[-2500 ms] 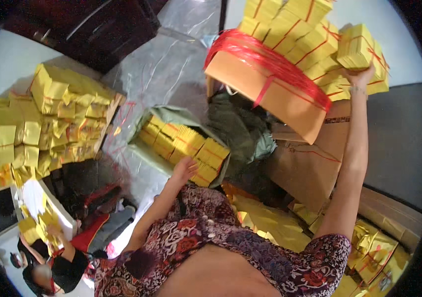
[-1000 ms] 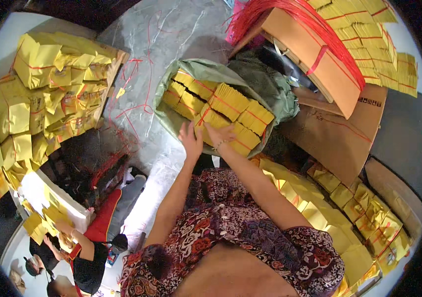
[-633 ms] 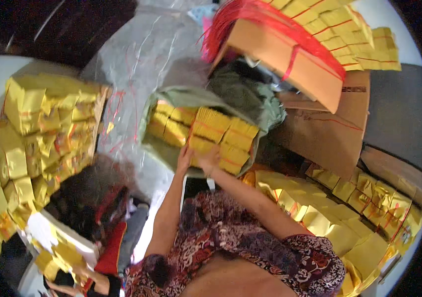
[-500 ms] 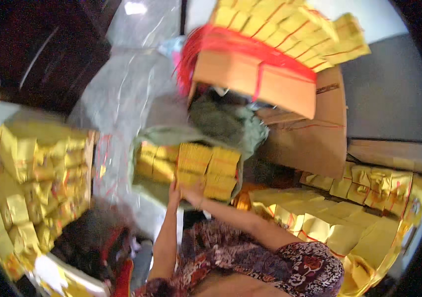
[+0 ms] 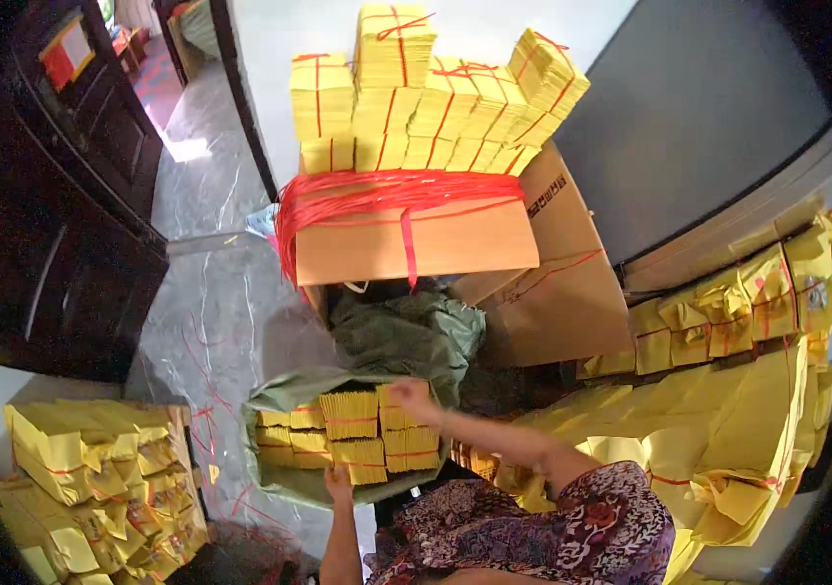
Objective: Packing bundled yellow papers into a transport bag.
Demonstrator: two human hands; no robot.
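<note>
An olive-green sack (image 5: 258,398) stands rolled open in front of me, packed with yellow paper bundles (image 5: 351,414) in rows, each with a red tie around it. My left hand (image 5: 339,483) touches the near edge of a front bundle (image 5: 358,459), its fingers stretched upward against the paper. Over the far right bundles, my right hand (image 5: 416,402) is closed with its fingers curled. Whatever may be inside those fingers is hidden.
A cardboard box (image 5: 416,239) beyond the sack carries red ties (image 5: 377,195) and tall stacks of yellow bundles (image 5: 396,107). More yellow paper stacks stand at left (image 5: 94,478) and right (image 5: 670,429). A dark door (image 5: 55,234) is at far left; red scraps lie on the grey floor (image 5: 197,312).
My right hand has moved from beside the left hand at the near edge to the far right bundles. The left stays at the front bundle. My view has shifted, showing more of the door.
</note>
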